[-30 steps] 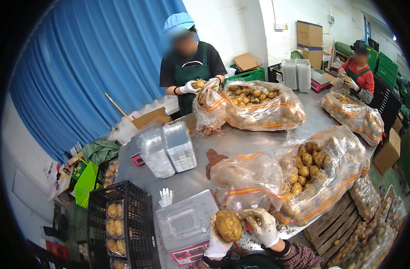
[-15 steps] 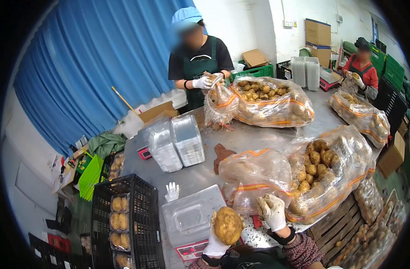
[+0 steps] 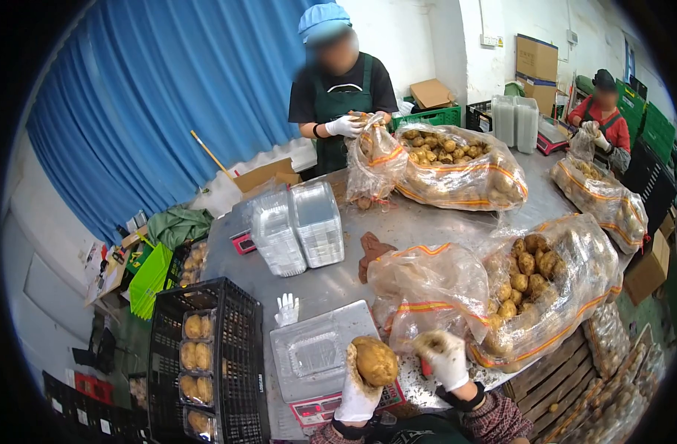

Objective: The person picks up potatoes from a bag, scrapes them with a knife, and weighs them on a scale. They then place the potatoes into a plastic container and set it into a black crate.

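My left hand (image 3: 357, 396), in a white glove, is closed around a large brown potato (image 3: 376, 362), held just above the front of a digital scale (image 3: 320, 411). An open clear plastic box (image 3: 313, 357) lies on the scale. To the right, my right hand (image 3: 443, 358), gloved with dirt-stained fingers, is loosely bent with nothing visible in it. It hovers beside the gathered mouth of a clear plastic sack (image 3: 431, 288). Potatoes (image 3: 527, 274) show through the sack's opening.
A black crate (image 3: 242, 355) with boxed potatoes (image 3: 197, 356) stands at left. Stacked clear boxes (image 3: 316, 226), a white glove (image 3: 286, 309) and a brown cloth (image 3: 371, 251) lie on the metal table. Across it, a co-worker (image 3: 342, 96) handles another potato sack (image 3: 464, 174); a second person works at far right.
My right hand has lowered slightly, its fingers turning from upward to leftward. The potato in my left hand has tilted a little. The camera view has shifted slightly.
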Demonstrator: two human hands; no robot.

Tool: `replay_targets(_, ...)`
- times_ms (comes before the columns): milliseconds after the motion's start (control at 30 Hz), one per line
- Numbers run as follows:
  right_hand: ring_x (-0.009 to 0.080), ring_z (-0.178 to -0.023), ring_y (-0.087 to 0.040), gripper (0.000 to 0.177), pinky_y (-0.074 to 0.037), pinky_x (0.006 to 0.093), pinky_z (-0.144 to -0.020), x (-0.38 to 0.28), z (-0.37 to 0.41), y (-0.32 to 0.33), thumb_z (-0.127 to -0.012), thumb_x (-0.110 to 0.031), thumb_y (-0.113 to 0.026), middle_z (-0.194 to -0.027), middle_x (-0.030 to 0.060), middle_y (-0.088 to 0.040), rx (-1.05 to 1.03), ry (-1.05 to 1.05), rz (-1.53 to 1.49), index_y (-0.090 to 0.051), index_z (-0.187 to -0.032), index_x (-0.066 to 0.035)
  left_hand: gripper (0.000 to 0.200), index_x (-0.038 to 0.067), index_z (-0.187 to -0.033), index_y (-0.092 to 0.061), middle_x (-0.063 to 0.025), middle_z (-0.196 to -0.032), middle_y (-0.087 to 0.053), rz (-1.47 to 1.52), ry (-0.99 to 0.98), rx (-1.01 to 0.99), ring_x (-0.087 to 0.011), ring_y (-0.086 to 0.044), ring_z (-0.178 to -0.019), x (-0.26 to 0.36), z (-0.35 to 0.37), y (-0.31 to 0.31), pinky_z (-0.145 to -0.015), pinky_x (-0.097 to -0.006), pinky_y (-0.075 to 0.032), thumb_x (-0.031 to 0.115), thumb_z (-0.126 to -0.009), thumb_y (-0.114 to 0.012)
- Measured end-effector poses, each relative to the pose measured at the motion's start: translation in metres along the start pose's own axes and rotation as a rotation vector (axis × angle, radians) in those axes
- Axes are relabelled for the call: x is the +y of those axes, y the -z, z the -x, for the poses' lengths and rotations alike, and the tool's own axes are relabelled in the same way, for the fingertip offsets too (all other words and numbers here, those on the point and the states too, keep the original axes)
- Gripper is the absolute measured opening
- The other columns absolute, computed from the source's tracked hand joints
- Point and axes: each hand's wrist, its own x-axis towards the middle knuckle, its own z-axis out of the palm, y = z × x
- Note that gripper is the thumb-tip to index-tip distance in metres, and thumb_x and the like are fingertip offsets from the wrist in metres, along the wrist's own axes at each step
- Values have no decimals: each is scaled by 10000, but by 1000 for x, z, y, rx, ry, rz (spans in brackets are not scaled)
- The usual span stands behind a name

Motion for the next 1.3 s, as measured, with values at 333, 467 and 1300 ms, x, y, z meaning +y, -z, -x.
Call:
replay_targets(333, 186, -745, -620, 379, -508, 302, -660, -8, 9, -18, -707, -269, -789, -873, 58, -624, -182, 273, 141, -651, -999, -71, 442, 96, -1271, -434, -73, -1195, -537, -199, -116, -7, -211, -541, -1102, 4, 0, 16, -958, -386, -458, 355, -931, -547)
replay_targets(467, 234, -735, -632, 154, -507, 302, -642, 3, 6, 13, -812, -208, -667, -834, 74, -643, -217, 581, 372, -684, -915, -94, 577, 102, -1321, -399, -88, -1254, -504, -364, 19, -59, -237, -520, -1148, 59, 0, 54, -990, -442, -432, 391, -873, -620)
replay_targets(1300, 321, -1014, -620, 359, -505, 405, -817, 144, -232, 179, -747, -182, -615, -1057, 203, -648, -518, -64, 1345, -650, -1075, -42, 578, 88, -1291, -495, -171, -1318, -444, -2467, -1006, 228, -356, -487, -1124, 98, 17, 50, -951, -440, -399, 337, -801, -671)
